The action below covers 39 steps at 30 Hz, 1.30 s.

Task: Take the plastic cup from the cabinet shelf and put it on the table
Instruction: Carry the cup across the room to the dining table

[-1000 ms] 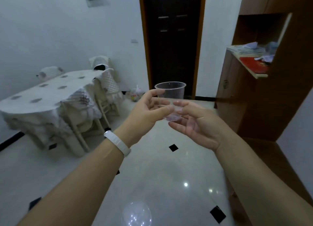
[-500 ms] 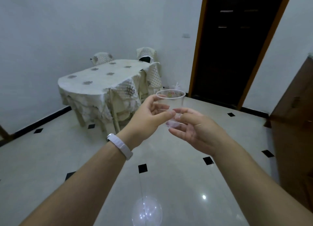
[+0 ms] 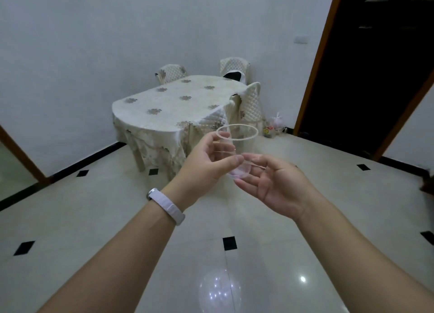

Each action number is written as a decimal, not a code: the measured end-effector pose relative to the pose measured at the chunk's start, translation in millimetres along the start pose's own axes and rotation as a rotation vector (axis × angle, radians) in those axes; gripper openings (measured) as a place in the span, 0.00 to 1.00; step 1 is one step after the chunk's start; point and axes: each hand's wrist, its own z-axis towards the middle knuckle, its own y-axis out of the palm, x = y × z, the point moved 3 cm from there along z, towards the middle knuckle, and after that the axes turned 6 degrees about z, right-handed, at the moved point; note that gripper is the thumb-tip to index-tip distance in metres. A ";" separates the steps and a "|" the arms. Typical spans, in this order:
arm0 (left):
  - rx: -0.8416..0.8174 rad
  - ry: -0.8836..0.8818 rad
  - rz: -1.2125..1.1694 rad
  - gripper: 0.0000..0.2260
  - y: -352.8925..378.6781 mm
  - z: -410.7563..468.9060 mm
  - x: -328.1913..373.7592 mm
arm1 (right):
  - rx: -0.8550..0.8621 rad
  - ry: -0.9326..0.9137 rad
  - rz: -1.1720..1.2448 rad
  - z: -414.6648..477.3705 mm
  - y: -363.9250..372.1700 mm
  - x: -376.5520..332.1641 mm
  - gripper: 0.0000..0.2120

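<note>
- Two bare hands hold one clear plastic cup (image 3: pixel 237 148) upright in mid-air, out in front of the person and above the pale tiled floor (image 3: pixel 70 219).
- Left hand (image 3: pixel 206 162) curls around the cup's left side, thumb pressed on the near wall and fingers wrapped behind; a white wristband (image 3: pixel 166 206) sits on that wrist.
- Right hand (image 3: pixel 277 186) is half open, palm turned up, its fingertips touching the cup's lower wall and base from the right; it cradles the cup more than it clamps it.
- Cup has not reached the table (image 3: pixel 173 101): the table, under a cream flowered cloth, stands farther off, against the far wall, with quilted chairs (image 3: pixel 252 104) around it.
- Compared with half a second ago, the table now lies almost straight ahead rather than off to the left, and it fills more of the view.
- Brown cabinet that showed at the right edge a second ago and half a second ago is almost out of sight; the dark door (image 3: pixel 375 66) has slid to the far right.
- Grip on the cup looks the same as in both earlier moments, left hand wrapped, right hand supporting below.
- Small bag (image 3: pixel 274 127) of things sits on the floor beside the door frame.
</note>
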 end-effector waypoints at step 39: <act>0.298 -0.126 0.045 0.24 -213.1 369.3 -131.1 | -0.246 0.319 0.019 489.8 41.1 -82.2 0.31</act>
